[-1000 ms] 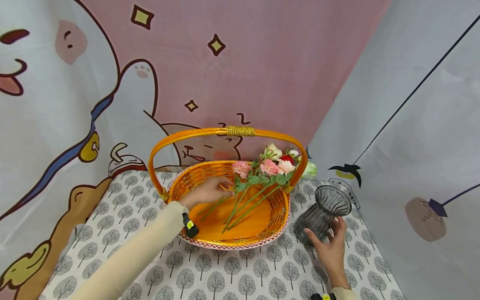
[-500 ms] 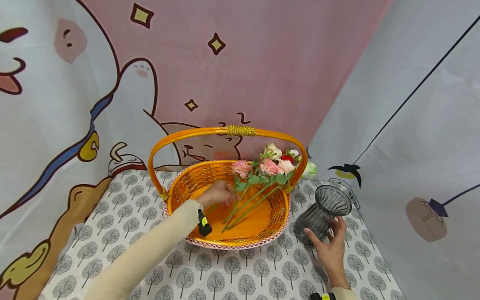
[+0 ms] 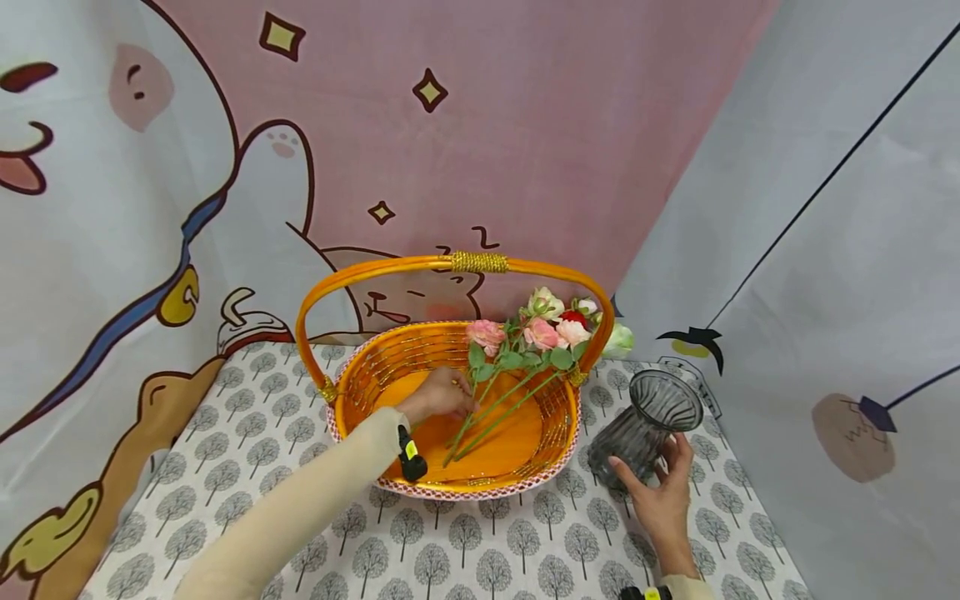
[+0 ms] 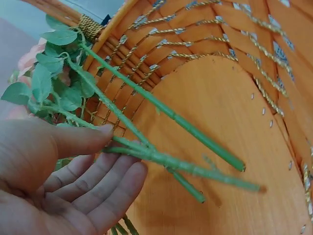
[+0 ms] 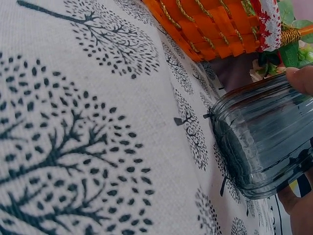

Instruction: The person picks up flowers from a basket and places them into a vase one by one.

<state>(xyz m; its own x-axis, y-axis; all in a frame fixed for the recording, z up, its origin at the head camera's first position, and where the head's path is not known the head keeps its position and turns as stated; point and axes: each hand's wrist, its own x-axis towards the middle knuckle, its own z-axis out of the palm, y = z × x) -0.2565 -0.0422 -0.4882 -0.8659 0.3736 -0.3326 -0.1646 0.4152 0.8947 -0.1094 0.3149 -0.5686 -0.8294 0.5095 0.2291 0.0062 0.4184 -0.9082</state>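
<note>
My left hand (image 3: 442, 393) is inside the orange woven basket (image 3: 551, 467). In the left wrist view, its thumb and fingers pinch a green rose stem (image 4: 195, 168) whose cut end points away over the basket floor. Beside it, other roses lie with their stems slanting in; the pink rose (image 3: 486, 335) and the paler blooms rest toward the basket's right rim. My right hand (image 3: 660, 492) grips a grey fluted glass vase (image 3: 630, 437) right of the basket. The vase leans with its flared mouth up and to the right. Its base shows in the right wrist view.
The basket's tall arched handle (image 3: 480, 262) stands over the left hand and the flowers. A tree-print cloth (image 3: 465, 542) covers the table. Printed curtains (image 3: 562, 150) hang close behind and at the right side.
My left hand has moved a little right within the basket and come onto a rose stem. The right hand and the vase have stayed in place.
</note>
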